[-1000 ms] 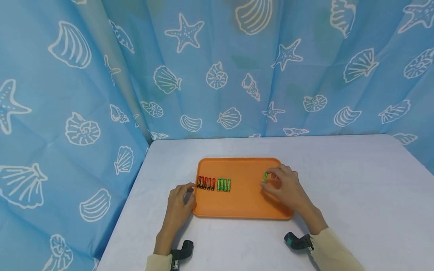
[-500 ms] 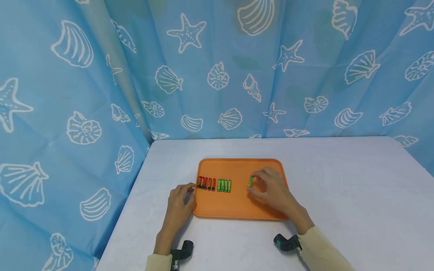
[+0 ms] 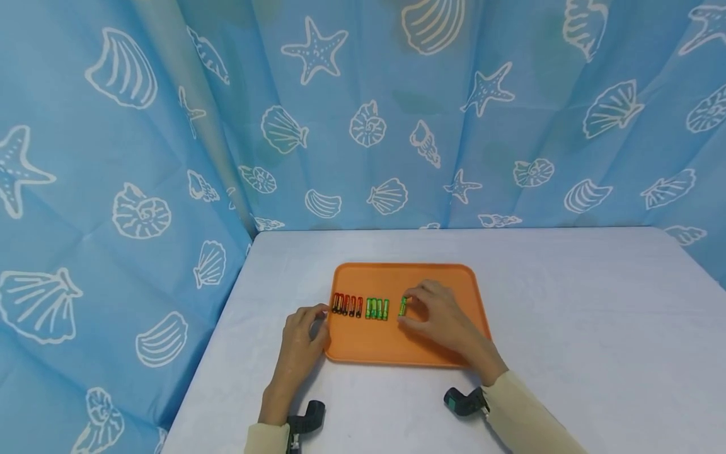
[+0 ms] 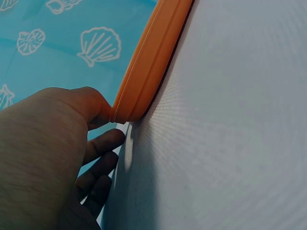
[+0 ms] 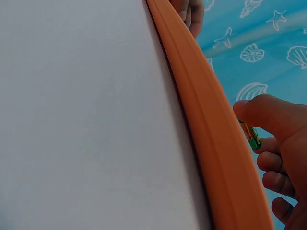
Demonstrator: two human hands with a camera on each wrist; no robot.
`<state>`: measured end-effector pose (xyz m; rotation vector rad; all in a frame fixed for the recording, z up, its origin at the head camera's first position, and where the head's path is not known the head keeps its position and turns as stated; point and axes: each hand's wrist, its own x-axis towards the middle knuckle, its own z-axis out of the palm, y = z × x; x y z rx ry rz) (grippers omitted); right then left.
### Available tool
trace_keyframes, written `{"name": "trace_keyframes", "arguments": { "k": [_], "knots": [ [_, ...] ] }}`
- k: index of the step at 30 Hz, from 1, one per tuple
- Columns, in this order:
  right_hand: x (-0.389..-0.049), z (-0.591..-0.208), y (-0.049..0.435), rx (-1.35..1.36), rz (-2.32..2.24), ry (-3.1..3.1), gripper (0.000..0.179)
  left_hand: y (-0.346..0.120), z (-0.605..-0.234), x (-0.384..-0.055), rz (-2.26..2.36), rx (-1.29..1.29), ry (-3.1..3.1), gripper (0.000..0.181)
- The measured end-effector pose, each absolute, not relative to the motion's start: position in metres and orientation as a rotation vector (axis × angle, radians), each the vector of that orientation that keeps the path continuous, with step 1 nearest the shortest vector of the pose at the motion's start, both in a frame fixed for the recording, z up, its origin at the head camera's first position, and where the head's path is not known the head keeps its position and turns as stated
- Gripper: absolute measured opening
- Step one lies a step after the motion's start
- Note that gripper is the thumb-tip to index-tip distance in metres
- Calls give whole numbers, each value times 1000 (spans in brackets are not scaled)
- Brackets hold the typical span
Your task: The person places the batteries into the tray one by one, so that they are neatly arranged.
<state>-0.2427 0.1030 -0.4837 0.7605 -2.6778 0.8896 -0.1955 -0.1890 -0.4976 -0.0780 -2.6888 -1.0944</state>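
Between thumb and fingertips, my right hand point(image 3: 439, 315) holds a green battery point(image 3: 403, 307) over the orange tray point(image 3: 391, 350). Its green end shows below the thumb in the right wrist view. Left of it, several green batteries point(image 3: 377, 309) lie side by side on the tray. Farther left sits a row of several red-and-black batteries point(image 3: 347, 305). My left hand point(image 3: 300, 337) is at the tray's left edge, with its thumb point(image 4: 96, 106) touching the rim and the other fingers loosely bent beside the wall.
A white cloth covers the table point(image 3: 567, 302) around the tray. Blue curtains point(image 3: 363, 157) with white shell and starfish prints hang behind and to the left. Each wrist wears a black camera mount, such as the right one point(image 3: 465, 401).
My right hand has moved left across the tray with the green battery, coming close to the row of green ones. My left hand has stayed at the tray's edge.
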Motion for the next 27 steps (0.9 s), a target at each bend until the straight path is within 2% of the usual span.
{"name": "trace_keyframes", "arguments": {
  "k": [27],
  "knots": [
    [-251,-490,91,840,878,-2694,45,-187,-494,-195,-1086,-89,-2678,32]
  ]
}}
